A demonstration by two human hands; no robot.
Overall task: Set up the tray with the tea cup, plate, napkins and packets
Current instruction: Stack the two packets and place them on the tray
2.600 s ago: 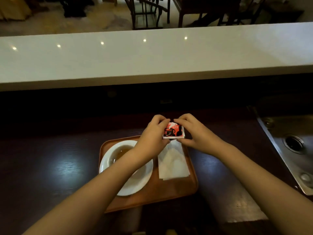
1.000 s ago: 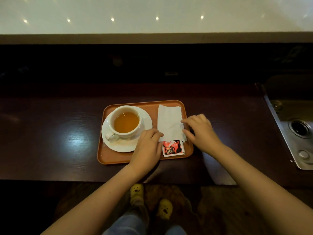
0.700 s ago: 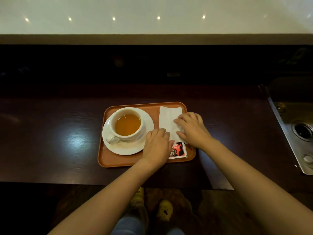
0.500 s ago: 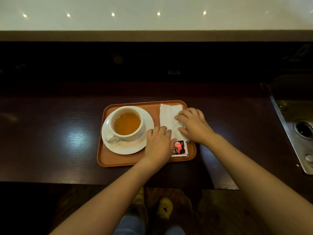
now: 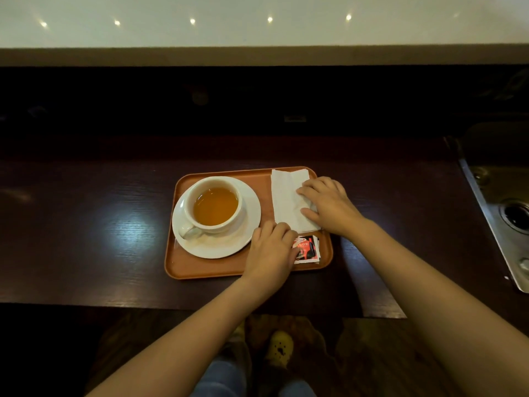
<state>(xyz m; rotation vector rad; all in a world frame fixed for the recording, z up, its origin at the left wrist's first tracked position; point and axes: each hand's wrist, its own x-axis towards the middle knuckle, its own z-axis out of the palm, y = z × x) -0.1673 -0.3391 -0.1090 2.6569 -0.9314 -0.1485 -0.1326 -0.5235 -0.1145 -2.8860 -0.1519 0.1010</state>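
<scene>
An orange tray [image 5: 200, 270] lies on the dark wooden counter [image 5: 86, 224]. On its left half a white cup [image 5: 229, 224] of amber tea stands on a white plate [image 5: 250, 222], handle toward the near left. White folded napkins [image 5: 284, 196] lie along the tray's right side. Red and black packets [image 5: 309, 249] sit in the near right corner, just below the napkins. My left hand [image 5: 270, 253] rests knuckles up over the packets' left part, fingertips at the napkins' lower edge. My right hand [image 5: 329, 204] lies on the napkins' right edge, fingers spread.
A steel sink [image 5: 503, 213] is sunk into the counter at the right. A raised white ledge [image 5: 257, 27] runs along the back above a dark recess. The counter's near edge is just below the tray; yellow slippers [image 5: 279, 348] show on the floor.
The packets, earlier held in both hands above the tray, now lie in its near right corner. My left hand slid over them, and my right hand moved onto the napkins.
</scene>
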